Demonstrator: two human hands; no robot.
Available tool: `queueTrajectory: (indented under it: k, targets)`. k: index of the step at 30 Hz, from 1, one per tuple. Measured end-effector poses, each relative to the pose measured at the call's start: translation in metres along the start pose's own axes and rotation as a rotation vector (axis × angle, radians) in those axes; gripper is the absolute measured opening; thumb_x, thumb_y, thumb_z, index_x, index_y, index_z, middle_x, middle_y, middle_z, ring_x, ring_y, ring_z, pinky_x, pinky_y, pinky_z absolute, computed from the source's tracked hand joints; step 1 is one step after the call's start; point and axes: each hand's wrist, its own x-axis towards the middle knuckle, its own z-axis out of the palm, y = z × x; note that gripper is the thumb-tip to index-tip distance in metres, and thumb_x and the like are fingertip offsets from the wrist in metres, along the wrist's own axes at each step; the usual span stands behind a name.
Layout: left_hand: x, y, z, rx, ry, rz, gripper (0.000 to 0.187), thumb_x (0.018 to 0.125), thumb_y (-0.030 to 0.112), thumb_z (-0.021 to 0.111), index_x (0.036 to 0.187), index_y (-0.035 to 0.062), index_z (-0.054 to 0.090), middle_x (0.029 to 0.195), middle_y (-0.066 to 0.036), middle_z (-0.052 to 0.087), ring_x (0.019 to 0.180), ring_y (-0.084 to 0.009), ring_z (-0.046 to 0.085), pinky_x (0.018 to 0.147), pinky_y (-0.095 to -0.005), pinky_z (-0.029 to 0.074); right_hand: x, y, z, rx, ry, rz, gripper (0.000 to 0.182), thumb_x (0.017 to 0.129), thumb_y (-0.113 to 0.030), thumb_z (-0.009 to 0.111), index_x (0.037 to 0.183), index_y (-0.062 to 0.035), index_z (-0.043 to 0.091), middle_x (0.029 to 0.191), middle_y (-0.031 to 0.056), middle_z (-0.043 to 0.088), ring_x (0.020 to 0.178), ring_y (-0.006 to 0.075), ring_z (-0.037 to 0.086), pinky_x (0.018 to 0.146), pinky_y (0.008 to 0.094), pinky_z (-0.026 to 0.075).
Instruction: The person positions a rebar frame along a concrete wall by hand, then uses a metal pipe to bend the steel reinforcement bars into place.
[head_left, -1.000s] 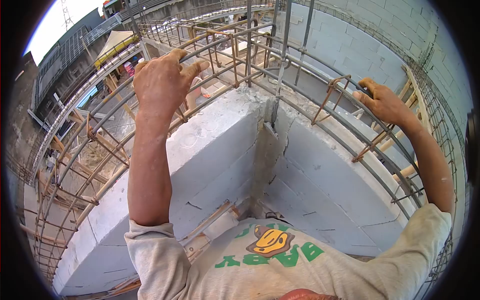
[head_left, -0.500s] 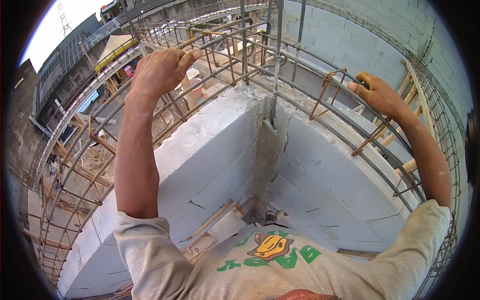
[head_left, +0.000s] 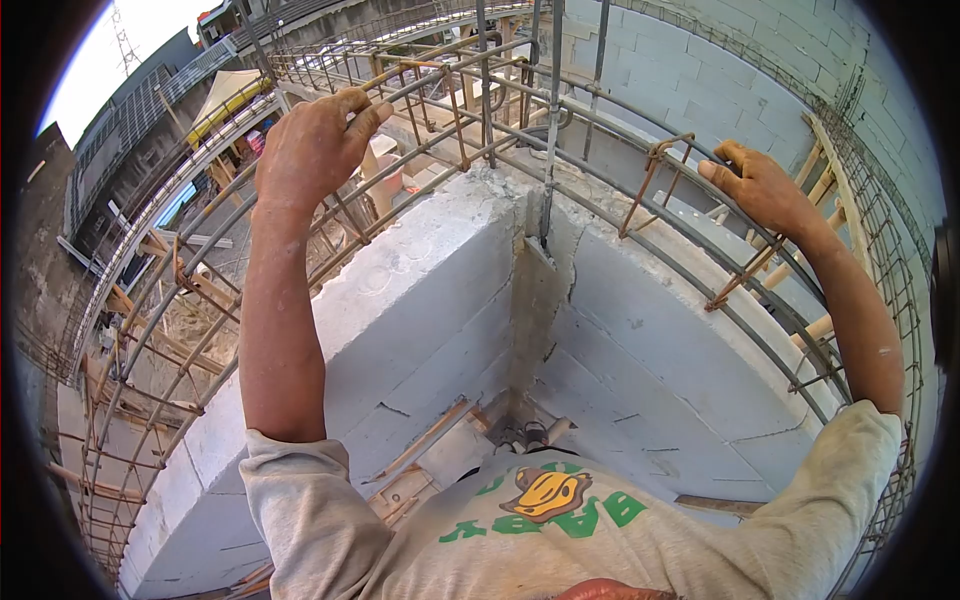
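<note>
My left hand is curled over the top bar of the left rebar cage, above the left block wall. Its fingers are bent round the bar, with the thumb pointing right. On the other side, my right hand grips the upper bar of the right rebar cage, fingers over it and thumb at its near side. A bent, rusty stirrup hangs on the bars left of my right hand. Upright bars rise at the corner between both hands.
The right block wall meets the left one at a concrete corner. Wooden boards lie low by my feet. A pale block wall stands behind, with timber props at the right. A yellow-edged canopy is far left.
My left hand has shifted slightly left and down, with its forearm a little further right. My right hand stays on its bar, almost unmoved.
</note>
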Motion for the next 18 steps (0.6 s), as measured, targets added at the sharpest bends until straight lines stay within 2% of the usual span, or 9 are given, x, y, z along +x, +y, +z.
queueTrajectory:
  k: [3, 6, 9, 18]
  targets:
    - [-0.0012, -0.0019, 0.0042, -0.014, 0.070, 0.025, 0.046, 0.096, 0.050, 0.055, 0.097, 0.0068, 0.071, 0.075, -0.014, 0.069, 0.067, -0.0268, 0.067, 0.066, -0.0419, 0.051, 0.0017, 0.0026, -0.0009, 0.001, -0.002, -0.035, 0.066, 0.096, -0.058, 0.048, 0.118, 0.0024, 0.059, 0.110, 0.0258, 0.063, 0.107, 0.0355, 0.061, 0.094, 0.0427, 0.047]
    - [-0.0007, 0.0027, -0.0003, 0.017, 0.003, -0.026, 0.049, 0.096, 0.052, 0.054, 0.087, 0.0062, 0.069, 0.066, -0.012, 0.065, 0.060, -0.0258, 0.063, 0.061, -0.0421, 0.049, 0.0021, -0.0010, -0.0035, 0.004, -0.041, 0.005, 0.066, 0.095, -0.056, 0.052, 0.121, 0.0040, 0.060, 0.113, 0.0283, 0.064, 0.108, 0.0361, 0.063, 0.095, 0.0425, 0.048]
    - [-0.0010, -0.0002, 0.0049, 0.028, 0.042, -0.008, 0.049, 0.096, 0.051, 0.054, 0.080, 0.0066, 0.067, 0.062, -0.011, 0.063, 0.056, -0.0239, 0.060, 0.057, -0.0411, 0.047, 0.0005, -0.0044, -0.0054, 0.043, -0.037, -0.001, 0.063, 0.095, -0.055, 0.053, 0.118, 0.0031, 0.062, 0.109, 0.0265, 0.065, 0.104, 0.0342, 0.063, 0.093, 0.0419, 0.048]
    - [-0.0031, 0.0047, 0.0038, 0.028, 0.051, -0.051, 0.047, 0.096, 0.051, 0.056, 0.083, 0.0087, 0.071, 0.060, -0.008, 0.063, 0.055, -0.0207, 0.060, 0.056, -0.0401, 0.047, -0.0015, -0.0062, -0.0050, 0.031, -0.012, 0.003, 0.058, 0.094, -0.054, 0.054, 0.112, 0.0008, 0.063, 0.100, 0.0230, 0.066, 0.097, 0.0317, 0.064, 0.087, 0.0417, 0.049]
